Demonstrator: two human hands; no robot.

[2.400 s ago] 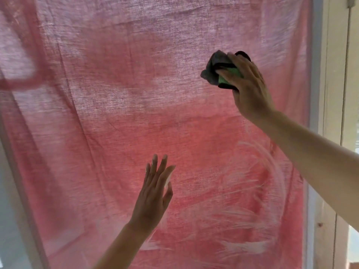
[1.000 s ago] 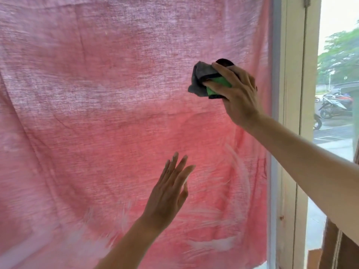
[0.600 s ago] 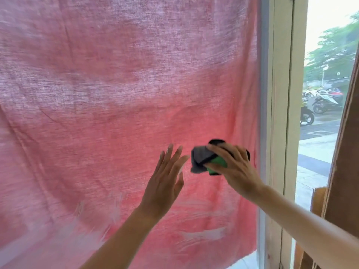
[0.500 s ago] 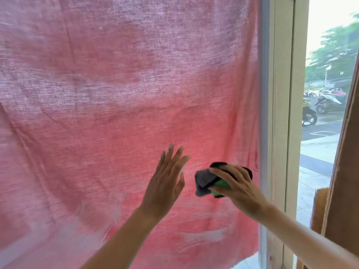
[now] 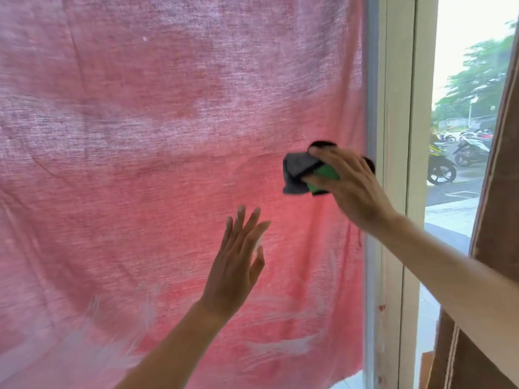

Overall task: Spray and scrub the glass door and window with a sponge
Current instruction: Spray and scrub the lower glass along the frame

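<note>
A large glass pane (image 5: 168,108) fills the view, with a red cloth hanging behind it and white soapy streaks low down. My right hand (image 5: 351,183) grips a green sponge (image 5: 323,175) wrapped in a grey cloth (image 5: 295,169) and presses it on the glass near the pane's right edge. My left hand (image 5: 238,256) lies flat on the glass below and to the left of the sponge, fingers straight and pointing up.
A pale wooden frame (image 5: 398,136) runs down the right of the pane. Past it a narrow window shows a street with parked motorbikes (image 5: 443,164) and trees. A brown curtain (image 5: 500,192) hangs at the far right edge.
My right hand swept the sponge down from the upper glass to beside my left hand, and has come back up a little to the right. My left hand stayed flat on the glass.
</note>
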